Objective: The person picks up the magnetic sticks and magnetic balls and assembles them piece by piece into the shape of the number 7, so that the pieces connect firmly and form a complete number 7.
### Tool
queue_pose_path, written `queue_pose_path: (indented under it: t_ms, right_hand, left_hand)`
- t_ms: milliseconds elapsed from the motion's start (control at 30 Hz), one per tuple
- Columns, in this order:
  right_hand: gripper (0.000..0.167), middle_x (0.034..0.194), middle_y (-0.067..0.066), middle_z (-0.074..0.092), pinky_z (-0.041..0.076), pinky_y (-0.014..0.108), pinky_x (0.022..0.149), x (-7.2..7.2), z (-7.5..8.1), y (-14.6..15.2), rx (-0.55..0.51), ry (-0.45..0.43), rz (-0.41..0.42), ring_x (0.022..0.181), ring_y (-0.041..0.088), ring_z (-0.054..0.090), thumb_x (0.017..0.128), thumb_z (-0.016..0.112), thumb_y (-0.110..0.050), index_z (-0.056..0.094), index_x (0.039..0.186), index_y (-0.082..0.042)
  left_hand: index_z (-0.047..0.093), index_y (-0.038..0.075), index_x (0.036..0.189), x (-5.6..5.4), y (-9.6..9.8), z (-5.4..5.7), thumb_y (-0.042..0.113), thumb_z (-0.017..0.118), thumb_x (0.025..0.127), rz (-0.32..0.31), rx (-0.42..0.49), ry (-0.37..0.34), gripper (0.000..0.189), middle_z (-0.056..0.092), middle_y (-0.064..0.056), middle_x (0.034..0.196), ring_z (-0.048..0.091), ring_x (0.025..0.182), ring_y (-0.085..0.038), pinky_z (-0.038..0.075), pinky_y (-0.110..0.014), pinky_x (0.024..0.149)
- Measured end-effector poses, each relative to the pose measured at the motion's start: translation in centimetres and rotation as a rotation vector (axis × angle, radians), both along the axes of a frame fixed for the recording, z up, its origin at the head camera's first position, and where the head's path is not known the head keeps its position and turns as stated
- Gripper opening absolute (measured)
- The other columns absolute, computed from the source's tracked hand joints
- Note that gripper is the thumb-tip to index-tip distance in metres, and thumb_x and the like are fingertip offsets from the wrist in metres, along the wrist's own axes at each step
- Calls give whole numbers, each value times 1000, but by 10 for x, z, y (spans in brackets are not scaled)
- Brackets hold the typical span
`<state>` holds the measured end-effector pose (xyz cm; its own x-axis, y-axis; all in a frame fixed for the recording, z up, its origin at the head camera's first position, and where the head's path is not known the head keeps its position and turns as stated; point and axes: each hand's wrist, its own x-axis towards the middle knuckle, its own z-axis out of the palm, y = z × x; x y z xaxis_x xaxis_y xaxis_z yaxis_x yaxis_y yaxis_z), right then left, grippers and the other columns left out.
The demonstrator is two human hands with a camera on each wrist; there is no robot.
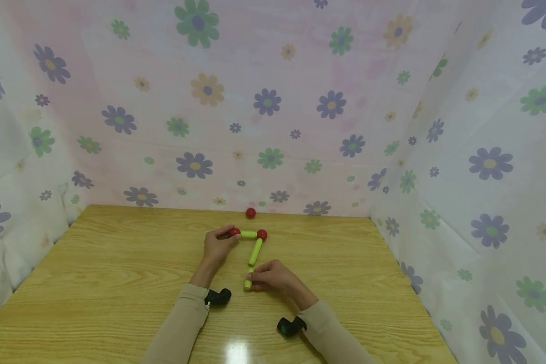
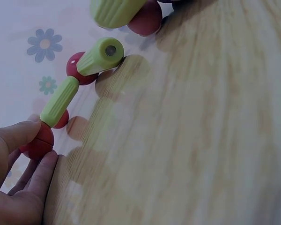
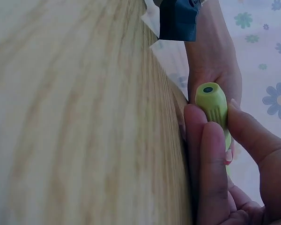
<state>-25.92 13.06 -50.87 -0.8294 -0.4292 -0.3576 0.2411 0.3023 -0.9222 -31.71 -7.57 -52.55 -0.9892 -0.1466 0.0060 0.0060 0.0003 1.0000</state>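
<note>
On the wooden table, my left hand (image 1: 217, 248) holds a red ball (image 1: 234, 231) between thumb and fingers. From that ball a yellow-green magnetic rod (image 1: 248, 234) runs to a second red ball (image 1: 262, 234). Another yellow-green rod (image 1: 255, 252) slants from the second ball towards me; its free end shows a round metal tip in the left wrist view. Just below that end, my right hand (image 1: 275, 277) pinches a separate yellow-green rod (image 3: 213, 104). Whether the two rods touch cannot be made out.
A loose red ball (image 1: 251, 213) lies at the table's back edge. Flower-patterned cloth (image 1: 236, 111) rises behind the table (image 1: 132, 273) and along both sides. Black wrist cameras (image 1: 218, 297) sit at both sleeve cuffs.
</note>
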Motion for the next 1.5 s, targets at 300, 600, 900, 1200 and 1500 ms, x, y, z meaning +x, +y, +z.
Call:
queue_pose_path:
  t_ms: [300,600,900,1200,1500]
  right_hand:
    - [24,82,10,78,60,23,68,-9,2,-5,-8,-77,-76,69,10,74,93,77,-19,78,95,4]
    - [25,75,9,76,60,24,65,-14,1,-8,-18,-105,-109,64,11,73,92,78,-19,77,90,6]
    - [25,71,8,74,59,23,63,-14,2,-8,-29,-108,-120,62,12,72,91,78,-17,77,87,7]
    - [25,69,7,73,59,22,61,-17,0,-8,-26,-119,-120,61,11,72,92,78,-18,76,86,6]
    - [27,68,7,73,58,21,60,-17,2,-9,-22,-121,-114,61,11,72,93,77,-19,76,87,7]
  left_hand:
    - [67,0,132,1,0,2,6,78,89,1,0,11,44,64,-24,133,62,123,-35,54,-23,88]
    - [67,1,133,0,-1,0,8,79,89,-3,-2,-9,45,65,-23,132,63,121,-33,53,-21,85]
    - [67,2,133,0,0,1,8,79,89,2,-7,-20,46,65,-23,132,63,121,-32,54,-23,87]
    - [68,1,132,0,0,0,9,80,89,4,-8,0,45,65,-25,132,63,122,-36,54,-23,88]
    - [68,-1,131,1,1,0,7,79,89,22,-22,11,44,66,-24,129,64,119,-35,55,-23,86]
